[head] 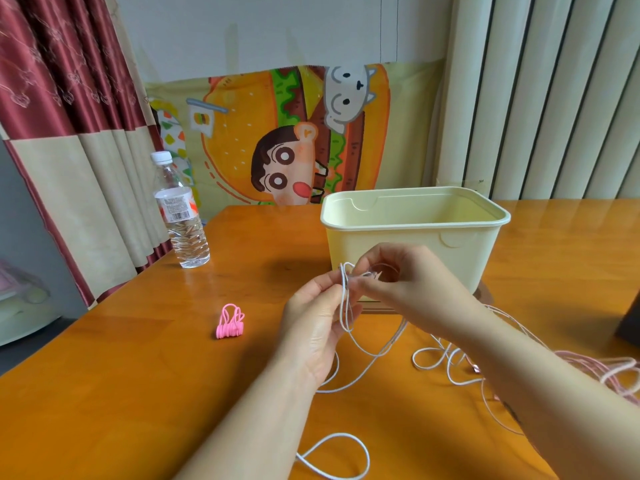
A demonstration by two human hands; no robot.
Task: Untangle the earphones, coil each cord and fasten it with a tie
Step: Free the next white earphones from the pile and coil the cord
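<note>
Left hand (313,320) and right hand (412,282) are pinching white cord (346,306) mid-frame, fingers curled at the tangle. It's looking light, limp and slippery, so I'm advising gripping close to the knot. Pink cord (588,367) is lying lower right.

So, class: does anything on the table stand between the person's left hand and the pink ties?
Nothing visible does. Only bare table separates the left hand, which pinches the white cord, from the pink ties; the water bottle stands farther back.

Bright soft light; sheen on glossy table (114,393); soft shadow beside bin (415,244); wide-angle edge bending.
</note>
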